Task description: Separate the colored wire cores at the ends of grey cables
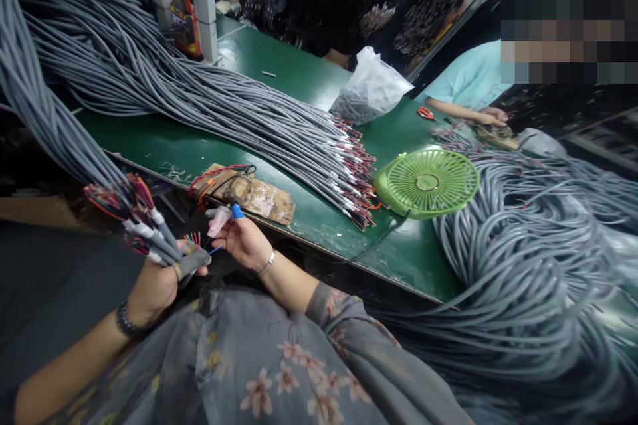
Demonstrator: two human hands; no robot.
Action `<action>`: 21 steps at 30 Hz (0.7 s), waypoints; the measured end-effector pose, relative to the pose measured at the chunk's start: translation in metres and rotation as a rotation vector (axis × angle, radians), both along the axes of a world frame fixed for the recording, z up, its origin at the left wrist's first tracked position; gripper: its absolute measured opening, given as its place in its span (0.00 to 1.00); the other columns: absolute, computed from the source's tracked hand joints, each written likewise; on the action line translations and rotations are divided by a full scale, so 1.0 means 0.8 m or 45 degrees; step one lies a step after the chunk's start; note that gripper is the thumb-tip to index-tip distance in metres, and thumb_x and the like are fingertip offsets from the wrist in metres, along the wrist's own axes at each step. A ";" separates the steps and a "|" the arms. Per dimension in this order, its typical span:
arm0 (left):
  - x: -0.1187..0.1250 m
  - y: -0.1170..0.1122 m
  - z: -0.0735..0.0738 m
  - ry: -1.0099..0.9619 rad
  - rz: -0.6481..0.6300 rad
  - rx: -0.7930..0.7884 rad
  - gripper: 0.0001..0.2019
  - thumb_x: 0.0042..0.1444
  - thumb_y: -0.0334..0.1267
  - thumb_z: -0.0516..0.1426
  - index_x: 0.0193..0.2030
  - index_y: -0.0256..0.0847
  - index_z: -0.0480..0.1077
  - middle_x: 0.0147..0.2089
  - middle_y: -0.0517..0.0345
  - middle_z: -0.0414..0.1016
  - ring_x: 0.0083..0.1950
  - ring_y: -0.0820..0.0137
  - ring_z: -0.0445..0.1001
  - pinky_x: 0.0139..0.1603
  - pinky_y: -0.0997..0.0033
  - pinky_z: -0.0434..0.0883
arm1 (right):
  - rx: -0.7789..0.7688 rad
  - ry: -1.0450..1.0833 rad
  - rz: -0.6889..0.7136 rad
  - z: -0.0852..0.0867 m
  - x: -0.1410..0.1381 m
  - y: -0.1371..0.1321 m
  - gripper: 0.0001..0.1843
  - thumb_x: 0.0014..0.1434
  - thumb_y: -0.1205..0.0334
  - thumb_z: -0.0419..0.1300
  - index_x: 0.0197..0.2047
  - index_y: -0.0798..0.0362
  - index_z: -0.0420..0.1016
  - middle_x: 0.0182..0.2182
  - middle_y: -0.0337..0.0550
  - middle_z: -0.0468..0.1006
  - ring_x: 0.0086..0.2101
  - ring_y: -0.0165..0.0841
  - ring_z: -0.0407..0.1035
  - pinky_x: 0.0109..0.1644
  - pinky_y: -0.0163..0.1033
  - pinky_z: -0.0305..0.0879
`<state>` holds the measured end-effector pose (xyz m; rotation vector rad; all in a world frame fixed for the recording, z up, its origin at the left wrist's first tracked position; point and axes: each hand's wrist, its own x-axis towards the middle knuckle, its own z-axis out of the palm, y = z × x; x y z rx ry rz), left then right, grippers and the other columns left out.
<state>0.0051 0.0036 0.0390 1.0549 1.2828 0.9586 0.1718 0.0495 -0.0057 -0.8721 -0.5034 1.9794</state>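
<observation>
My left hand [162,282] is closed round the ends of several grey cables [149,239], its thumb wrapped in grey covering. Thin coloured wires [193,241] fan out above that thumb, and one blue wire [216,250] points toward my other hand. My right hand [246,246] is beside these wires, fingers part bent and thumb raised apart. It wears a blue fingertip cover on the thumb and a pale wrap on a finger. Whether a fingertip touches the blue wire is unclear. Just beyond sits a taped wooden block [266,201] with red and black leads.
A long bundle of grey cables [224,103] with stripped ends crosses the green table [319,239]. A green fan [428,182] stands by those ends, near a clear plastic bag [371,86]. More cables [538,265] are heaped right. A co-worker's hands [491,117] are at the far side.
</observation>
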 end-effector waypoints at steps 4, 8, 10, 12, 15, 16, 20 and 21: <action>-0.007 -0.004 -0.007 -0.010 -0.009 0.020 0.13 0.39 0.48 0.73 0.20 0.43 0.80 0.21 0.55 0.80 0.25 0.64 0.76 0.30 0.65 0.74 | 0.065 -0.023 -0.013 0.000 0.004 -0.005 0.21 0.66 0.41 0.71 0.37 0.52 0.80 0.28 0.38 0.79 0.28 0.28 0.70 0.36 0.33 0.74; -0.006 -0.004 -0.018 -0.018 0.046 0.048 0.12 0.43 0.49 0.71 0.22 0.45 0.79 0.22 0.55 0.80 0.27 0.62 0.79 0.31 0.64 0.76 | 0.078 -0.033 -0.022 -0.002 0.007 -0.007 0.23 0.62 0.40 0.74 0.35 0.53 0.79 0.27 0.37 0.79 0.28 0.27 0.69 0.34 0.32 0.74; -0.002 -0.004 -0.022 -0.010 0.095 0.064 0.12 0.42 0.49 0.71 0.22 0.45 0.78 0.22 0.56 0.80 0.27 0.62 0.79 0.31 0.65 0.76 | 0.100 -0.041 -0.018 -0.003 0.007 -0.007 0.23 0.60 0.40 0.75 0.35 0.53 0.80 0.28 0.38 0.79 0.28 0.27 0.69 0.34 0.32 0.74; 0.003 -0.003 -0.024 -0.011 0.138 0.066 0.13 0.41 0.50 0.72 0.22 0.45 0.79 0.22 0.56 0.80 0.26 0.63 0.79 0.30 0.66 0.76 | 0.118 -0.050 -0.023 -0.004 0.006 -0.007 0.24 0.61 0.39 0.74 0.35 0.53 0.80 0.28 0.38 0.80 0.28 0.27 0.69 0.33 0.32 0.73; 0.009 -0.003 -0.023 -0.008 0.170 0.068 0.14 0.39 0.52 0.73 0.21 0.45 0.80 0.21 0.56 0.81 0.26 0.64 0.79 0.29 0.67 0.76 | 0.117 -0.056 -0.049 -0.007 0.002 -0.005 0.26 0.64 0.35 0.70 0.37 0.53 0.81 0.28 0.39 0.80 0.28 0.28 0.69 0.33 0.33 0.72; 0.011 -0.002 -0.023 -0.010 0.183 0.072 0.15 0.38 0.53 0.73 0.21 0.45 0.80 0.21 0.57 0.82 0.25 0.64 0.79 0.29 0.67 0.76 | 0.114 -0.058 -0.058 -0.009 0.000 -0.004 0.27 0.65 0.34 0.69 0.37 0.53 0.82 0.29 0.40 0.80 0.28 0.29 0.69 0.34 0.33 0.72; 0.015 -0.001 -0.022 -0.033 0.242 0.085 0.18 0.35 0.56 0.75 0.20 0.45 0.80 0.21 0.57 0.82 0.25 0.64 0.80 0.28 0.68 0.76 | 0.065 -0.039 -0.059 -0.015 -0.007 0.001 0.28 0.67 0.33 0.66 0.40 0.53 0.82 0.31 0.42 0.82 0.30 0.31 0.71 0.37 0.36 0.73; 0.016 -0.001 -0.022 -0.038 0.246 0.081 0.19 0.35 0.56 0.75 0.21 0.45 0.80 0.21 0.57 0.82 0.25 0.64 0.80 0.28 0.67 0.77 | 0.046 -0.022 -0.056 -0.016 -0.008 0.003 0.28 0.67 0.33 0.67 0.40 0.52 0.82 0.31 0.41 0.82 0.30 0.31 0.72 0.38 0.37 0.74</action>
